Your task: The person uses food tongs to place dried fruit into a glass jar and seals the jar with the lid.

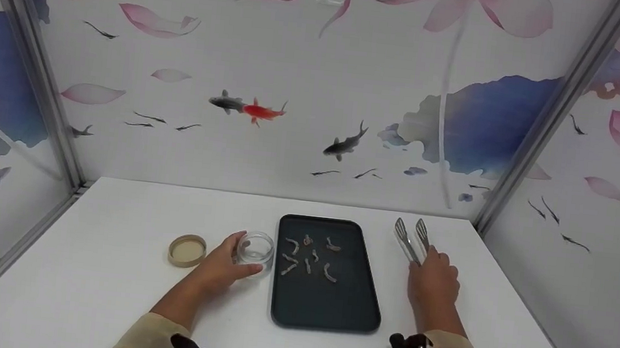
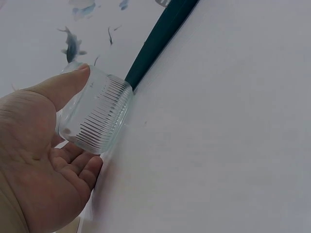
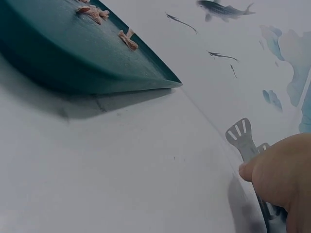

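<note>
My left hand (image 1: pixel 224 268) holds a small clear glass jar (image 1: pixel 255 251) just left of the dark green tray, its thumb on one side and fingers round the other. In the left wrist view the ribbed wall of the jar (image 2: pixel 104 114) shows between thumb and curled fingers. My right hand (image 1: pixel 434 280) grips metal tongs (image 1: pixel 407 241) to the right of the tray; their slotted tips are spread apart and point away from me. On the tray (image 1: pixel 325 309) lie several small, shrivelled, curled brownish pieces (image 1: pixel 329 272), also seen in the right wrist view as dried pieces (image 3: pixel 129 40).
A round tan lid (image 1: pixel 187 251) lies on the white table (image 1: pixel 102 267), left of the jar. Patterned panels with painted fish and petals (image 1: pixel 300 156) rise behind the table and at both sides, with grey metal posts (image 1: pixel 557 112) at the corners.
</note>
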A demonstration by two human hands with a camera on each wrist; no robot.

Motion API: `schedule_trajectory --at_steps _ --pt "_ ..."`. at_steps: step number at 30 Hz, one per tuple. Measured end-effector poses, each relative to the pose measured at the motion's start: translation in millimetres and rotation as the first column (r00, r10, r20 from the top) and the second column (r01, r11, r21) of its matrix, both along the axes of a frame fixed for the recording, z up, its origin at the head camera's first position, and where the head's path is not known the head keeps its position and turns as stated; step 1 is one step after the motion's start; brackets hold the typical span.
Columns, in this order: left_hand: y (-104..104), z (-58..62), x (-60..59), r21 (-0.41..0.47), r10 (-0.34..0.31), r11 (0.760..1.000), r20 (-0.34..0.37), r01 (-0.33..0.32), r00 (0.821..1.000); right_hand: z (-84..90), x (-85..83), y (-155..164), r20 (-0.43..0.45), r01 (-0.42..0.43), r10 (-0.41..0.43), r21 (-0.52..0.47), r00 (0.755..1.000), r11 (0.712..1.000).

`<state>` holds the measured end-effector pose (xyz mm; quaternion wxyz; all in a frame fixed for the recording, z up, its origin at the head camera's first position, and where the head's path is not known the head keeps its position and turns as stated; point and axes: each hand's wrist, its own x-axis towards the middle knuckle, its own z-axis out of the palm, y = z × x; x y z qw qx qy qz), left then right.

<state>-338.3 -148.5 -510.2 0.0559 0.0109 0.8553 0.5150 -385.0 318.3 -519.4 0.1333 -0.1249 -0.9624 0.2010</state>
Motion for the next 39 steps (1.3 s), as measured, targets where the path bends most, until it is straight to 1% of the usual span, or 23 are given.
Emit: schedule_trajectory --at_steps 3,8,14,17,23,27,30,32,35,39 --pt "-0.9 -0.9 -0.5 -0.002 -0.006 1.0 -0.007 0.006 1.0 0.4 -1.8 -1.4 -0.021 -0.016 0.016 -0.004 1.0 1.0" --pt "-1.6 -2.3 -1.2 -0.001 -0.014 1.0 -0.007 0.014 1.0 0.6 -5.8 -2.5 -0.031 -0.058 0.058 0.003 0.998 0.998" --pt "-1.9 -0.6 -0.3 -0.004 -0.021 1.0 -0.001 0.021 1.0 2.4 -12.1 -2.0 -0.028 -0.137 0.138 0.049 0.99 0.989" --pt "-1.4 -1.3 -0.6 -0.013 -0.015 1.0 0.002 0.016 1.0 3.1 -13.7 -2.0 -0.004 -0.19 0.191 0.017 0.982 0.982" --pt "-2.1 -2.0 -2.4 -0.007 -0.019 1.0 -0.005 0.019 1.0 6.9 -14.7 -6.1 0.06 -0.325 0.331 -0.091 0.942 0.941" --pt "-2.4 -0.3 -2.8 -0.008 -0.026 1.0 -0.011 0.026 1.0 15.3 -13.4 -9.1 0.068 -0.404 0.415 -0.139 0.907 0.904" --pt "-2.6 0.7 -3.0 -0.011 -0.027 1.0 -0.011 0.027 1.0 23.5 -10.1 -10.1 0.057 -0.472 0.484 -0.152 0.873 0.868" --pt "-2.8 0.7 -3.4 -0.006 -0.023 1.0 -0.011 0.023 1.0 30.1 -7.1 -11.9 0.059 -0.503 0.519 -0.176 0.853 0.846" --pt "-2.9 0.2 -3.3 -0.001 -0.019 1.0 -0.013 0.019 1.0 40.4 -1.0 -15.7 0.09 -0.521 0.55 -0.226 0.83 0.823" --pt "-2.0 -1.4 -2.4 0.001 -0.024 1.0 -0.006 0.024 1.0 48.0 5.1 -21.5 0.161 -0.508 0.555 -0.258 0.816 0.822"
